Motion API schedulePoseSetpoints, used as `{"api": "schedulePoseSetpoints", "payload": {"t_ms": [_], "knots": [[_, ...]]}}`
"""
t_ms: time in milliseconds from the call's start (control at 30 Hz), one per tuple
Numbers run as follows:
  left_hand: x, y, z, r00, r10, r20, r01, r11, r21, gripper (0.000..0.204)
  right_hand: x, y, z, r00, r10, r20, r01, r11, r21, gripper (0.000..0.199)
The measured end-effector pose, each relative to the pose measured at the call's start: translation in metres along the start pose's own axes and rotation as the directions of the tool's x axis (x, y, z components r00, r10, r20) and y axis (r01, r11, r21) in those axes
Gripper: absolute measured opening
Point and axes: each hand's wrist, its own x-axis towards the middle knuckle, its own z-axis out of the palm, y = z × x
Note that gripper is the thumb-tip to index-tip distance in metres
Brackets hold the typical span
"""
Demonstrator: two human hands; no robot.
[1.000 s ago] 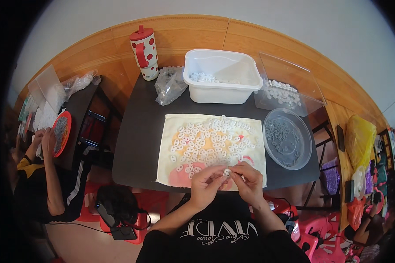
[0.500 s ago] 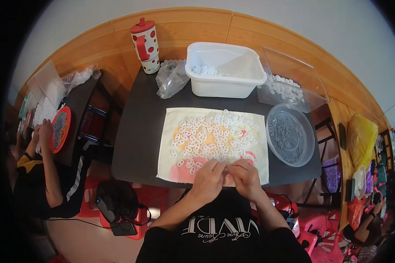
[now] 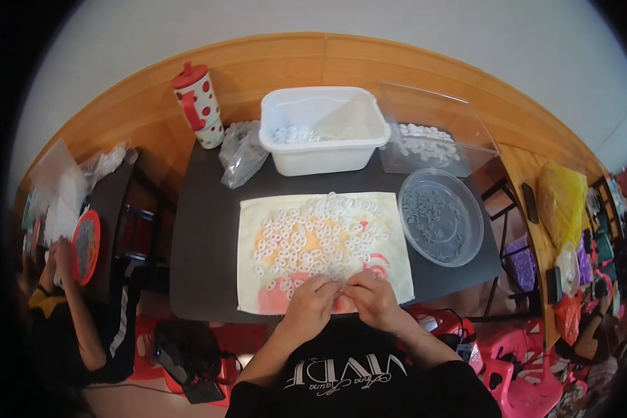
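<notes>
My left hand [image 3: 309, 304] and my right hand [image 3: 375, 299] meet over the near edge of a cream cloth [image 3: 249, 224]. The fingertips of both are pinched close together, and whatever lies between them is too small and hidden to name. Spread over the cloth, just beyond my fingers, are many small white oval pieces with two holes each [image 3: 299, 240]. To the right of the cloth stands a round clear plastic tub [image 3: 478, 233] with small dark grey parts [image 3: 425, 209] in it.
At the back stand a white basin [image 3: 320, 161] with white pieces inside, a clear box [image 3: 442, 104] over more white pieces, a crumpled plastic bag [image 3: 244, 155] and a spotted tumbler [image 3: 203, 108]. A co-worker's hands [image 3: 61, 252] are at a red dish [image 3: 94, 244] on the left table.
The whole view has shifted, so the table sits lower and a little further left. My hands stay pinched together at the cloth's near edge.
</notes>
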Motion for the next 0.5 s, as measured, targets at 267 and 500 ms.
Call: {"api": "schedulePoseSetpoints", "payload": {"t_ms": [267, 500], "knots": [[-0.0008, -0.0019, 0.0021, 0.996, 0.082, 0.019, -0.083, 0.995, 0.056, 0.025, -0.0023, -0.0001, -0.0019, 0.992, -0.045, 0.12, 0.049, 0.998, -0.033, 0.034], [0.0034, -0.0039, 0.0008, 0.991, 0.12, 0.067, -0.123, 0.991, 0.055, 0.022, 0.0046, -0.0005, -0.0068, 0.985, -0.084, 0.147, 0.09, 0.995, -0.034, 0.035]]}}
